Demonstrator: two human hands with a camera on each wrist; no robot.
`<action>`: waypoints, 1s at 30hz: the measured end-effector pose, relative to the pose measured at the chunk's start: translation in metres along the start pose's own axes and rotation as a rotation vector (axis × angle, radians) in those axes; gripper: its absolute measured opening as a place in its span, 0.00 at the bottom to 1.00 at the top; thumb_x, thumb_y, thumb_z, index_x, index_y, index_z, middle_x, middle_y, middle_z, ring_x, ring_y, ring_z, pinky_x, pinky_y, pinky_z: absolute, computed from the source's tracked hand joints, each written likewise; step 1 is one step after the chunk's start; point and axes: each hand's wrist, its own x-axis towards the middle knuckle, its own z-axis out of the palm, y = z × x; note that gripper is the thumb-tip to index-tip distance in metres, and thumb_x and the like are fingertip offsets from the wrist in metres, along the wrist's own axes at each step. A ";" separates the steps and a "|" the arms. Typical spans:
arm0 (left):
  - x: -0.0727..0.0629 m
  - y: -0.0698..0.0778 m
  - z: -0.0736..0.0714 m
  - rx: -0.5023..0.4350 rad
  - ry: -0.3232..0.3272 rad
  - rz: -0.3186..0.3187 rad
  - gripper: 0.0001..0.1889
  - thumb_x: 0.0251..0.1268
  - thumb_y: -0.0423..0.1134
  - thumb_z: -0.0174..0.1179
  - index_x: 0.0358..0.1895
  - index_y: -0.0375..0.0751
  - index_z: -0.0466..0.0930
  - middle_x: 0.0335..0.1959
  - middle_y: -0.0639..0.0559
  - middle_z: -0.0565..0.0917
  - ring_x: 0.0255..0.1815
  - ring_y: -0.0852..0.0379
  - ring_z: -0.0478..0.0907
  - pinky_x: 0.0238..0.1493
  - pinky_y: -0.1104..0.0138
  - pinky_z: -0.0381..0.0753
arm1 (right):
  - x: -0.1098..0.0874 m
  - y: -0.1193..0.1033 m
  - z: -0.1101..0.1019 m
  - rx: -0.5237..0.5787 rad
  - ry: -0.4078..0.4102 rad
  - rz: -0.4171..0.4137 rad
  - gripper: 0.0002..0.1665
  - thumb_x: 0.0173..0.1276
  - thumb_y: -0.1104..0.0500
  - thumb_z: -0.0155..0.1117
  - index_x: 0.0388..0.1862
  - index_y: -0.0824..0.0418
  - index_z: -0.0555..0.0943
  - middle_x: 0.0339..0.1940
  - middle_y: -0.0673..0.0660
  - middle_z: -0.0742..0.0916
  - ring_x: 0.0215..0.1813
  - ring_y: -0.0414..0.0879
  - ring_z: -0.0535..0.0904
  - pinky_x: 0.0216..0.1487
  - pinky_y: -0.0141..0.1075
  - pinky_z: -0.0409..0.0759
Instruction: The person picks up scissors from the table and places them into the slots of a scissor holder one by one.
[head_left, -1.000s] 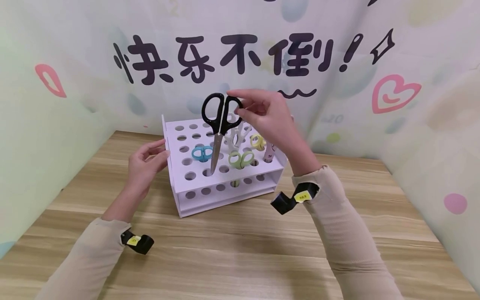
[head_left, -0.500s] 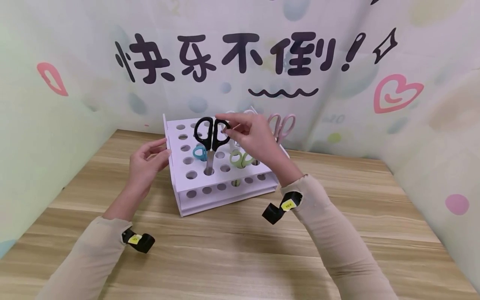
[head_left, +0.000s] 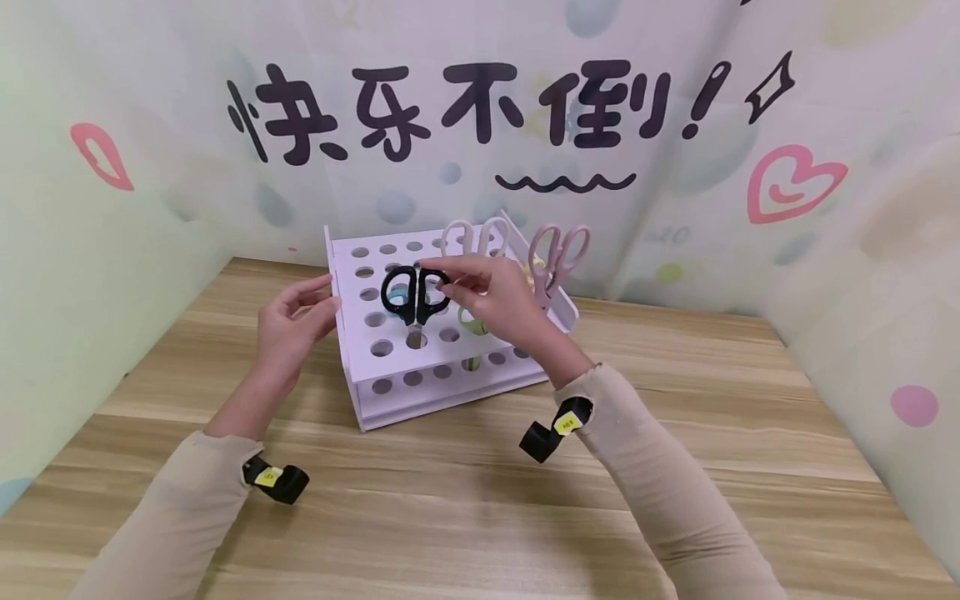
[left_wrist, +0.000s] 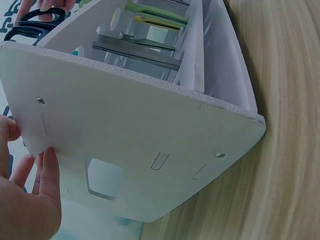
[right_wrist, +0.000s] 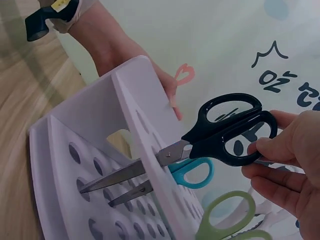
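The right hand (head_left: 495, 300) pinches one handle loop of black-handled scissors (right_wrist: 200, 132). Their blades point down through a front-row hole in the top board of a white two-tier rack (head_left: 480, 354), and the tip is at a hole in the lower board, as the right wrist view shows. At the rack's left side, the left hand (head_left: 288, 337) rests its thumb and fingertips against the outer panel (left_wrist: 115, 120). Smaller blue scissors (right_wrist: 202, 175) stand in the rack just behind the black pair.
Green scissors (right_wrist: 215, 227), white scissors (head_left: 491, 237) and pink scissors (head_left: 551, 279) also stand in the rack; yellow ones are mostly hidden behind the right hand. The rack sits on a wood-grain table (head_left: 450, 517), close to a printed cloth backdrop (head_left: 420, 192).
The right hand has lowered the black scissors from above the rack, their blades sliding down into the front-row hole. The left hand has stayed at the side panel.
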 end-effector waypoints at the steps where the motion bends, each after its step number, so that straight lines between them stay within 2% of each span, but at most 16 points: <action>1: 0.000 0.000 0.000 0.001 0.000 0.000 0.21 0.56 0.27 0.61 0.55 0.31 0.74 0.36 0.48 0.73 0.30 0.64 0.78 0.38 0.74 0.82 | 0.000 0.001 0.002 0.001 -0.003 -0.004 0.20 0.61 0.68 0.62 0.52 0.56 0.81 0.43 0.50 0.85 0.34 0.39 0.79 0.26 0.29 0.75; 8: 0.000 0.000 -0.001 0.005 -0.007 0.001 0.21 0.56 0.27 0.61 0.55 0.32 0.74 0.37 0.48 0.73 0.31 0.64 0.78 0.38 0.74 0.82 | -0.002 0.004 0.008 0.006 -0.012 -0.017 0.19 0.60 0.69 0.62 0.51 0.56 0.81 0.43 0.51 0.85 0.33 0.45 0.80 0.26 0.29 0.77; 16: 0.000 -0.001 -0.002 -0.003 -0.011 0.002 0.21 0.56 0.27 0.61 0.55 0.32 0.74 0.37 0.48 0.73 0.31 0.64 0.77 0.39 0.74 0.82 | -0.001 0.004 0.010 -0.056 -0.033 -0.028 0.20 0.61 0.70 0.61 0.51 0.55 0.82 0.45 0.51 0.85 0.33 0.38 0.78 0.30 0.28 0.80; 21: 0.000 -0.001 -0.002 -0.006 -0.011 -0.004 0.21 0.56 0.27 0.61 0.55 0.32 0.73 0.37 0.47 0.72 0.31 0.64 0.77 0.40 0.74 0.81 | 0.000 0.003 0.010 -0.084 -0.071 -0.027 0.20 0.61 0.69 0.62 0.51 0.55 0.81 0.44 0.53 0.85 0.34 0.38 0.78 0.32 0.28 0.80; 30: 0.000 0.000 0.000 0.008 -0.006 -0.005 0.22 0.56 0.27 0.61 0.56 0.31 0.73 0.38 0.47 0.72 0.31 0.64 0.78 0.40 0.73 0.81 | 0.002 0.003 0.006 -0.026 -0.135 -0.010 0.20 0.61 0.70 0.61 0.52 0.57 0.81 0.43 0.53 0.85 0.35 0.40 0.80 0.35 0.29 0.82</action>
